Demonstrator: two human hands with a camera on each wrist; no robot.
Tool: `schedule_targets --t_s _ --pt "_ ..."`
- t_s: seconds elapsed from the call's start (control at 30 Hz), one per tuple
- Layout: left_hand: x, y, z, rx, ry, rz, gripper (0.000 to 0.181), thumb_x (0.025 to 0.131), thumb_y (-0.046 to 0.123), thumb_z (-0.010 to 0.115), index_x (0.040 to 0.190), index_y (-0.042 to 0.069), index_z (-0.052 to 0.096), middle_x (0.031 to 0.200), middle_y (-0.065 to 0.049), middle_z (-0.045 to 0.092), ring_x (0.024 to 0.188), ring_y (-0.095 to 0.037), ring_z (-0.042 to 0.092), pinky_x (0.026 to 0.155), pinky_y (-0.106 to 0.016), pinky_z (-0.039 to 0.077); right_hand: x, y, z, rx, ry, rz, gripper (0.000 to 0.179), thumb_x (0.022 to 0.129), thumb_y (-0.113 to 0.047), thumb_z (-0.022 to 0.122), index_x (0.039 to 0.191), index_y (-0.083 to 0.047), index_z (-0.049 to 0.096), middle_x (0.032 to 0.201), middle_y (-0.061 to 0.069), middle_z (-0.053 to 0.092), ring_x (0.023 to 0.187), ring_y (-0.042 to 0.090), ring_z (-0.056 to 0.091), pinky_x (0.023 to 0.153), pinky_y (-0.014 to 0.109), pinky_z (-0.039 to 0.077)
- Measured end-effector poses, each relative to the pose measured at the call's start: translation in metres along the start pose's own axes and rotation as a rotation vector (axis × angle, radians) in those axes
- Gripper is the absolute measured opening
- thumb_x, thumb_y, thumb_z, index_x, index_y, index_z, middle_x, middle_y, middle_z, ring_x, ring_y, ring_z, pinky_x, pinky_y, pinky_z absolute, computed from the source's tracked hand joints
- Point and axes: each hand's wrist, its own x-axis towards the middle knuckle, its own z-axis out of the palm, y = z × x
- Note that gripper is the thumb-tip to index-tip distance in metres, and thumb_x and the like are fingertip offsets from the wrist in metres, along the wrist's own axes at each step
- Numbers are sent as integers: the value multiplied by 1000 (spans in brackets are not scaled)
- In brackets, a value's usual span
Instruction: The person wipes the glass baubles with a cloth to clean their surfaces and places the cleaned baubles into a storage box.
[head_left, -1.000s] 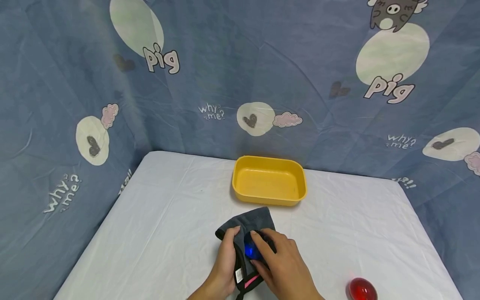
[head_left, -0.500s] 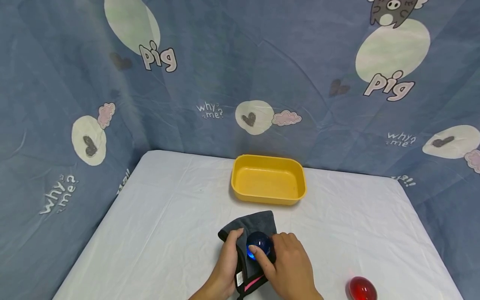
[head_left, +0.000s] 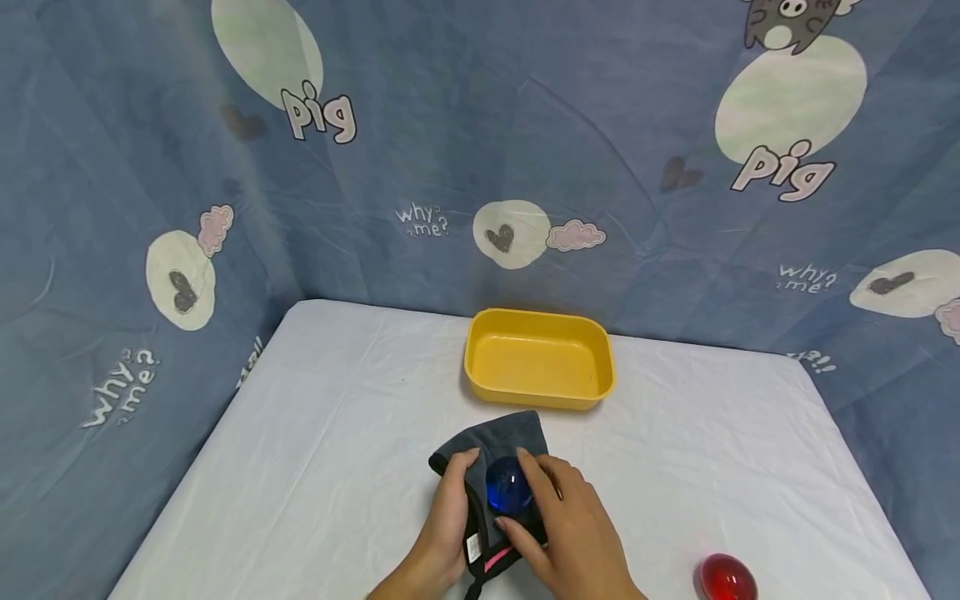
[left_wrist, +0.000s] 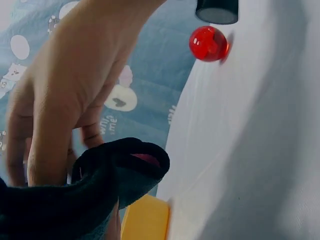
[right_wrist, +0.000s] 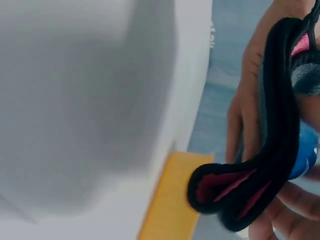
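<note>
A dark grey cloth (head_left: 501, 437) with black edging, pink lining and a small white tag lies folded in my left hand (head_left: 445, 529). The left thumb lies along its near side. On the cloth sits a glossy blue ball (head_left: 507, 485). My right hand (head_left: 581, 525) holds the ball from its right side, index finger by the top and thumb below. In the right wrist view, the ball (right_wrist: 305, 152) shows behind the cloth's black edge (right_wrist: 280, 105). From the left wrist, the cloth (left_wrist: 60, 215) hides the ball and most of the left fingers.
A yellow tray (head_left: 540, 398) stands beyond the hands at the back of the white table (head_left: 337, 467). A shiny red ball (head_left: 726, 577) rests near the front right. Blue printed fabric (head_left: 420, 275) hangs behind and around the table.
The right fingers have shifted about the blue ball: half a second ago they gripped the cloth's right edge with the thumb on the ball. More of the ball shows than one second ago.
</note>
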Motion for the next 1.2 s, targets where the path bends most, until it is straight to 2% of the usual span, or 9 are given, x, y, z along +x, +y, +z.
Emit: schedule_targets --t_s 0.17,0.37,0.53,0.7,0.8,0.93,1.0,1.07,1.2 --pt "-2 -1 1 -8 -32 -14 77 104 54 36 159 2 26 140 -14 54 117 -19 61 103 -39 51 6 -2 -6 0 -16 -80 68 87 -38 87 146 -18 61 137 7 60 115 22 61 92 43 55" --pt "-2 -1 2 -13 -34 -7 76 104 53 36 158 1 29 140 -14 55 117 -20 62 102 -38 52 6 -5 -8 -7 -47 -57 69 85 -35 89 145 -15 61 137 7 59 116 22 62 94 42 56" --pt "-1 -1 2 -4 -14 5 76 104 53 36 159 0 27 142 -16 54 119 -22 61 103 -39 51 7 -5 -4 53 10 16 66 85 -37 88 139 -9 63 125 6 65 108 18 66 91 39 59" --pt "-2 -4 2 2 18 20 74 104 50 37 158 0 29 139 -17 56 118 -22 62 103 -39 51 9 -3 4 116 109 100 55 87 -47 84 122 -6 70 103 0 70 96 10 63 81 33 58" --pt "-3 -5 3 -17 13 12 74 104 49 37 158 0 28 140 -17 55 119 -22 61 105 -40 50 9 -4 8 110 155 134 49 87 -51 83 111 -8 74 94 -4 66 90 9 56 76 29 54" --pt "-3 -5 3 -21 12 1 74 104 50 36 158 0 27 141 -17 53 122 -23 60 107 -41 50 10 -7 9 122 140 221 47 88 -53 80 104 -9 75 89 -10 56 89 7 47 74 27 48" --pt "-3 -5 3 -18 19 3 73 104 50 36 157 0 29 140 -17 54 121 -23 61 107 -41 50 9 -8 8 136 106 256 48 89 -54 79 107 -10 75 92 -11 54 91 6 47 76 28 49" --pt "-2 -5 2 -13 19 9 72 104 51 36 156 1 31 139 -16 56 119 -22 61 105 -39 50 7 -8 7 136 70 247 55 88 -55 80 117 -9 72 99 -9 58 97 7 50 81 31 52" --pt "-2 -6 1 -11 4 13 70 104 52 37 154 3 36 137 -14 57 115 -21 61 100 -38 51 3 -8 1 120 -2 144 73 86 -49 85 143 -10 60 126 2 61 114 14 56 94 38 56"
